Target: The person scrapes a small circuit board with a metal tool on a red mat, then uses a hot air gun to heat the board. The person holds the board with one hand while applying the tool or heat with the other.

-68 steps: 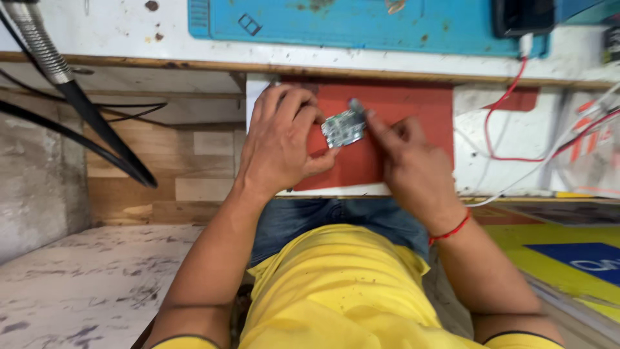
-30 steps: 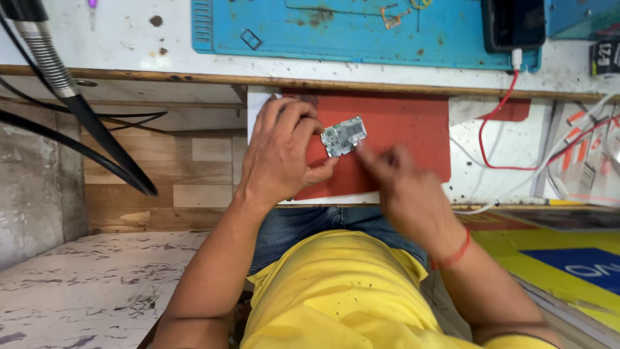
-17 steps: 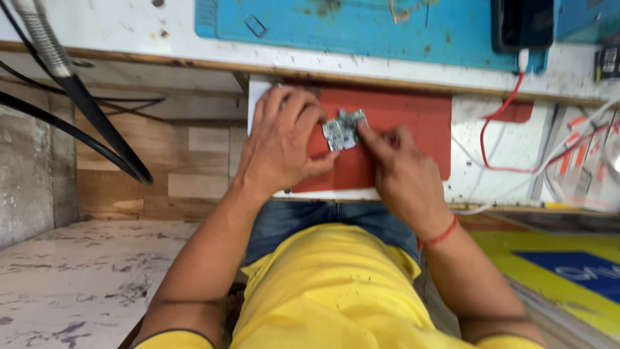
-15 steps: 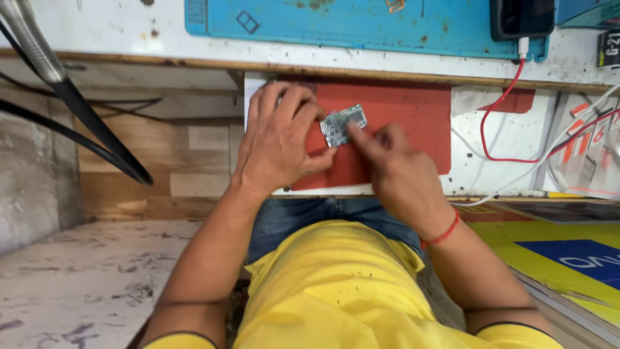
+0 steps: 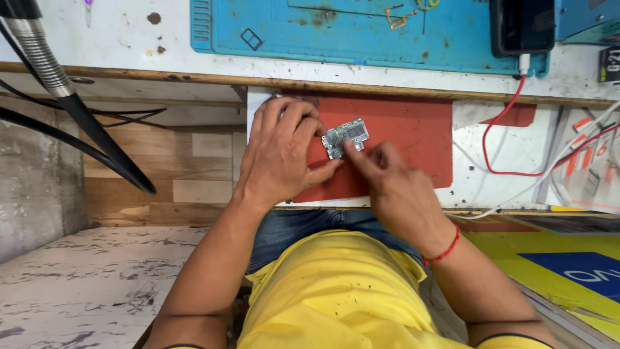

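- Surface: red mat (image 5: pixel 413 139) on a pull-out shelf (image 5: pixel 504 139) just below the white worktop (image 5: pixel 116 39), which has a wooden front edge. Blue work mat (image 5: pixel 361 32) lies on the worktop.
- Room: pale wood-plank wall panel (image 5: pixel 187 168) under the bench at left, speckled grey floor (image 5: pixel 84 278) below it.
- Around: black phone (image 5: pixel 522 26) on the blue mat's right end, with a red cable (image 5: pixel 494 132) running down over the shelf. Flexible metal hose with black sleeve (image 5: pixel 71 103) crosses the left side, well apart from the hands. Nothing blocks the board.
- Circuit board (image 5: pixel 345 137): small, greenish-grey, with silver shield cans, tilted, lying on the red mat near its top left.
- Left hand (image 5: pixel 284 152): fingers curled over the board's left edge, thumb below it, grasping the board against the mat.
- Right hand (image 5: pixel 394 187): index fingertip pressed on the board's lower right; other fingers folded, holding nothing.
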